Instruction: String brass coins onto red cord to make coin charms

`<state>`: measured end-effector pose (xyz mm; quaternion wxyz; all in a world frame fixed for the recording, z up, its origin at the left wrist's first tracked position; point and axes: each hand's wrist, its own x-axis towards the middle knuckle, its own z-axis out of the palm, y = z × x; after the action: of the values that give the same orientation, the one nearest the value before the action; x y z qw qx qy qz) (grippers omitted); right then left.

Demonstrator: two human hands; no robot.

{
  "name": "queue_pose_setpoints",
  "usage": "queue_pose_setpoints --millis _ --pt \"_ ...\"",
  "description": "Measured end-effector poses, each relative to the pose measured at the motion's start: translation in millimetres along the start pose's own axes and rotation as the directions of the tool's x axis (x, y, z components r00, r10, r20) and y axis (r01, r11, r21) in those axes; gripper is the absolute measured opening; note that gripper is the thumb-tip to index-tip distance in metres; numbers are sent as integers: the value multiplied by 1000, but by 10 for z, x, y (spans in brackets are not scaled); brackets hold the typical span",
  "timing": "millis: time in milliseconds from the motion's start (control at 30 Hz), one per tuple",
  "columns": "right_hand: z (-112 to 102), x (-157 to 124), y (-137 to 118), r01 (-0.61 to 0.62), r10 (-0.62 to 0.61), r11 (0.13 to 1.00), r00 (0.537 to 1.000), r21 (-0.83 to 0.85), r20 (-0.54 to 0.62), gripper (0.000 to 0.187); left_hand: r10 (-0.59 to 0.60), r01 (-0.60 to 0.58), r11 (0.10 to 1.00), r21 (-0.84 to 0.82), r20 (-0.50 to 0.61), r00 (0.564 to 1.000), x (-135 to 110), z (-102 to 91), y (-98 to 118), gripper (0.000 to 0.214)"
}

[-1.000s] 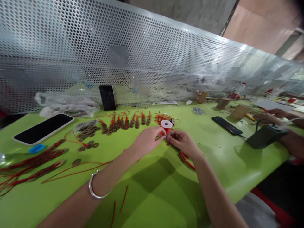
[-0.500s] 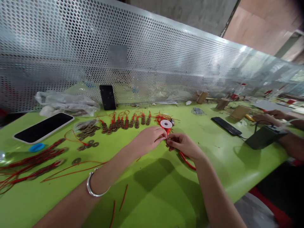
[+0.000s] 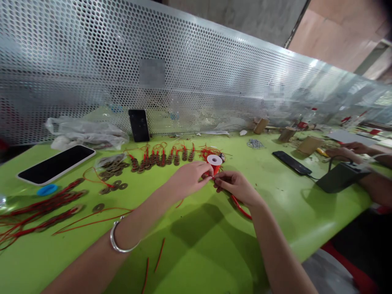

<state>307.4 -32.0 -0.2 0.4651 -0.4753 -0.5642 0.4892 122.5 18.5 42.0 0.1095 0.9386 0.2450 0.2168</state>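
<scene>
My left hand (image 3: 196, 176) and my right hand (image 3: 234, 185) meet fingertip to fingertip over the green table, both closed in a pinch. A bit of red cord (image 3: 213, 177) shows between the fingertips; most of what they grip is hidden. Just behind them stands a spool of red cord (image 3: 214, 163) with a white top. A curved red handle (image 3: 241, 207) lies partly under my right hand. Beyond my left hand is a row of coin strings (image 3: 162, 158) tied with red cord. A long red cord (image 3: 92, 220) runs along the table behind my left forearm.
Loose coins (image 3: 114, 167), bundled coin strings (image 3: 52, 206), a blue cap (image 3: 47, 190) and a phone (image 3: 58, 164) lie left. Another phone (image 3: 139, 125) leans on the perforated metal screen (image 3: 199, 73). Right are a black phone (image 3: 292, 162), a dark box (image 3: 339, 176) and another person's hands (image 3: 346, 153).
My left hand's fingers have curled and shifted slightly at the fingertips, and my right fingertips have moved a little. The red bit between them shows more now. Things on the table have stayed put.
</scene>
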Motion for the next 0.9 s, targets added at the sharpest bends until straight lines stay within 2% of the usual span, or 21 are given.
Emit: queue_pose_setpoints --millis 300,467,600,733,900 --pt "38 -5 -25 3 -3 1000 999 -10 -36 18 -31 31 999 -10 1 1000 -10 -3 20 9" --pt "28 -16 -22 -7 3 998 998 56 64 18 -19 19 996 -88 3 1000 -9 -25 14 8" --pt "8 -27 -23 7 -23 990 993 140 118 15 -22 14 967 -252 -30 999 7 -35 9 8" --pt "25 -43 -37 31 -52 971 995 237 83 13 -98 67 929 -364 -67 993 18 -38 30 8" --pt "112 -52 -69 67 -63 931 998 359 -22 16 -229 139 856 -498 -124 966 32 37 62 8"
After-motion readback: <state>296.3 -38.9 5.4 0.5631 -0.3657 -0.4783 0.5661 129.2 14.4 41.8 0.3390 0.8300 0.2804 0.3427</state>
